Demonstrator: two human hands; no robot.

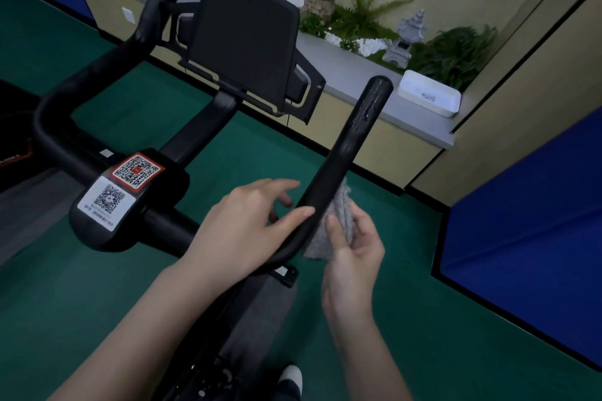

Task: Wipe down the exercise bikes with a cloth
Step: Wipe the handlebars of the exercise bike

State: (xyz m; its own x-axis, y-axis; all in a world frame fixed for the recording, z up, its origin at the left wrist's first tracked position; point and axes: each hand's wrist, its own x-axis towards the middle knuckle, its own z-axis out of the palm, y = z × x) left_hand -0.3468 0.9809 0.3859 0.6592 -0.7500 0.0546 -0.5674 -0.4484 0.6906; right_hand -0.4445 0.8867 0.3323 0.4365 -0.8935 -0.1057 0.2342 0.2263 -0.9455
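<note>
A black exercise bike fills the view, with a dark screen (244,39) on top and two handlebars. Water drops glisten near the tip of the right handlebar (355,137). My right hand (351,254) holds a grey cloth (338,218) against the outer side of that bar near its lower bend, thumb on the cloth. My left hand (247,221) hovers over the inner side of the same bar with fingers straight, thumb lying along the bar. The left handlebar (97,72) curves away at the upper left. Two QR stickers (120,185) sit on the bike's centre block.
Green floor (423,319) surrounds the bike. A grey ledge (351,65) with plants, stone ornaments and a white tray (430,93) runs behind. Blue padding (527,212) covers the wall at the right. My shoe (290,378) shows at the bottom.
</note>
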